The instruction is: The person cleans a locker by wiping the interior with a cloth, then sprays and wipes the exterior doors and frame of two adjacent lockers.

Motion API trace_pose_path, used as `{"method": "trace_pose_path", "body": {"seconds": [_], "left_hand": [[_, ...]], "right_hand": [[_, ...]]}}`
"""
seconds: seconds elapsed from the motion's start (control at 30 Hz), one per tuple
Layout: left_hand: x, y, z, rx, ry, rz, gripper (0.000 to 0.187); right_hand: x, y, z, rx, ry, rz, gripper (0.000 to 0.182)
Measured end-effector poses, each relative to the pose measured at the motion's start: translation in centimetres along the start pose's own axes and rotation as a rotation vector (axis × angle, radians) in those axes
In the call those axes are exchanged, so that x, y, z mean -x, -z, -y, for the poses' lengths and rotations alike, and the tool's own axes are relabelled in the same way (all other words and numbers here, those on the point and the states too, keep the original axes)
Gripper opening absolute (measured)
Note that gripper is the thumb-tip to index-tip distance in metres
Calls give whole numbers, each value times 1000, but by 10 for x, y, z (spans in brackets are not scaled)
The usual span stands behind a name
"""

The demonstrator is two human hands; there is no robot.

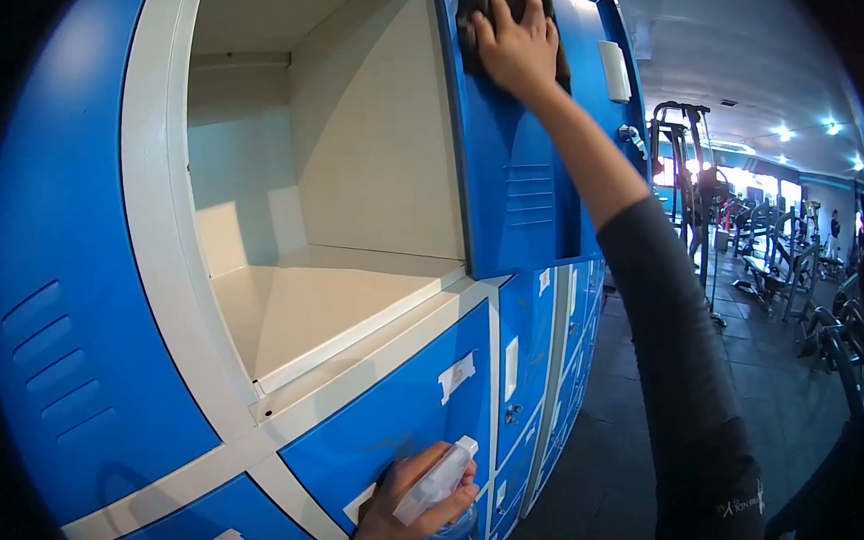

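Observation:
My right hand [521,43] presses a dark cloth [472,51] against the upper inner face of an open blue locker door [531,238]. Its fingers are bent over the cloth. Low in front of the lockers, my left hand [402,504] is wrapped around a spray bottle [430,489] with a clear white head; the bottle's lower part runs out of view. Left of the open door, the locker compartment [370,129] shows cream walls and a bare floor panel.
Closed blue locker doors [389,395] with paper number labels lie below and to the right. The open door carries a latch [633,141] that sticks out. Gym machines [774,258] stand on the dark floor [599,407] at the right.

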State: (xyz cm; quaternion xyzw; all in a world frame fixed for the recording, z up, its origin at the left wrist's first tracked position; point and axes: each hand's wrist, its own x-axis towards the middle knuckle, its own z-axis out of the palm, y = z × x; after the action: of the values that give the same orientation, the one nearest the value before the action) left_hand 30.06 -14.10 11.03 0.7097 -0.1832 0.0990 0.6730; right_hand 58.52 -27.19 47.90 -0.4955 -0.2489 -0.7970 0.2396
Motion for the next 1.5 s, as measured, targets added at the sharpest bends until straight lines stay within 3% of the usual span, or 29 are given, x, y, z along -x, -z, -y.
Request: {"method": "trace_pose_path", "body": {"seconds": [0.03,0.1,0.13,0.2,0.3,0.4,0.43,0.47,0.67,0.77,0.87,0.9,1.0,1.07,1.2,1.27,1.33,1.37,1.4,1.5], "left_hand": [[2,1,-2,-33,52,-1,22],[4,-1,8,-224,-62,-29,20],[4,-3,4,-235,-60,-33,20],[4,-6,-2,-258,-55,-41,19],[2,-7,-7,-268,-51,-39,20],[1,-9,-14,-185,44,-62,22],[1,-10,-15,-159,68,-64,22],[1,-8,-12,-157,56,-63,21],[0,-1,3,-161,-5,-20,19],[-2,-4,-10,-74,70,-11,17],[-2,-5,-10,-19,63,11,15],[-3,-5,-9,-23,34,22,15],[-4,-5,-10,6,21,29,15],[-4,-2,-3,1,-4,29,16],[1,1,-6,-48,69,17,20],[1,4,1,-100,27,16,23],[1,5,11,-116,7,-4,25],[2,3,17,-106,8,-22,26],[1,2,20,-97,8,-39,28],[4,1,8,-184,-38,3,24]], "right_hand": [[-17,-8,-2,19,4,-7,56],[-42,-21,-9,117,89,-65,55],[-50,-13,-9,65,75,71,55],[-58,-11,-5,54,7,144,57],[-50,-13,-14,17,56,125,59],[-21,7,0,36,7,166,58],[-9,8,-7,113,76,124,58],[12,8,-11,-13,94,92,56],[115,96,26,-118,58,322,50],[160,124,27,-272,55,381,47],[151,139,34,-753,-296,378,46],[146,129,32,-1079,-519,351,44],[85,102,61,-629,1,354,44],[69,63,72,-333,149,219,46],[7,12,81,-192,44,52,55],[-20,16,87,-122,9,196,64],[-40,-5,85,-134,42,28,71],[-44,-5,84,-182,-44,110,67],[-49,-11,85,-135,-18,26,65],[-48,-15,79,-198,-14,76,62]]}}
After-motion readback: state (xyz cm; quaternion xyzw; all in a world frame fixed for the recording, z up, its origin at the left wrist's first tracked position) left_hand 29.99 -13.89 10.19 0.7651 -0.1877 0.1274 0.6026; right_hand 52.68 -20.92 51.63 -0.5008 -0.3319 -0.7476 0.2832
